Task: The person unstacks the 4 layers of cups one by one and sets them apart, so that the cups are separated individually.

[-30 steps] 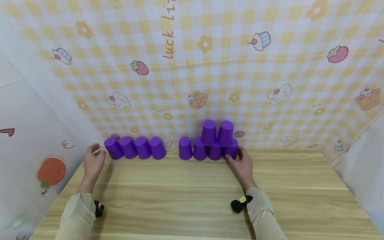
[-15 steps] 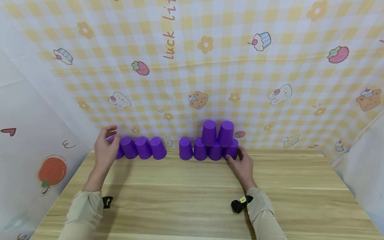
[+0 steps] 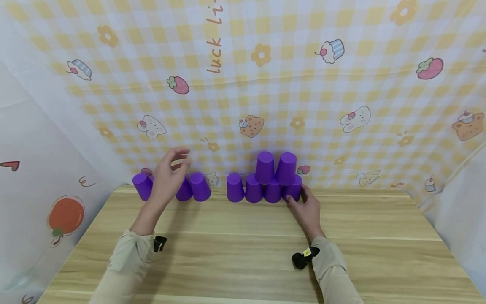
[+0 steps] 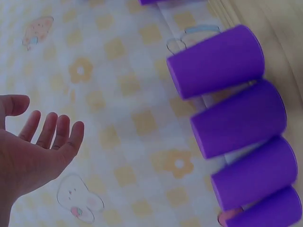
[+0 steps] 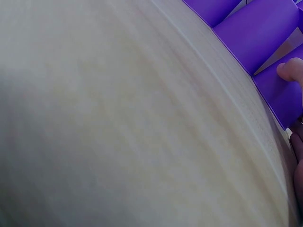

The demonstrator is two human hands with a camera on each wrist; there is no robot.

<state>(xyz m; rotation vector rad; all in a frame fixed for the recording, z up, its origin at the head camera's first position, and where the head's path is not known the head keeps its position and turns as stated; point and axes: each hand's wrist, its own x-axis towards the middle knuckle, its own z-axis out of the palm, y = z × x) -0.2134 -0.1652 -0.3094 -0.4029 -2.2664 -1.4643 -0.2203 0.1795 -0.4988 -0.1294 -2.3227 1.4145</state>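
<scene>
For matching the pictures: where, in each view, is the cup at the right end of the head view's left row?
Head: the purple cup is left of centre, below mid-height.
Left wrist: upper right, above its row's three other cups.
Right wrist: not in it.
Shared landmark: the wooden table, in all three.

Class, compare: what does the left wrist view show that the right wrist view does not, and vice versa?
Only the left wrist view: the left hand, holding nothing, and yellow printed flowers.
Only the right wrist view: part of the right hand, its thumb against a purple cup.
Both: other purple cups and some wooden tabletop.
</scene>
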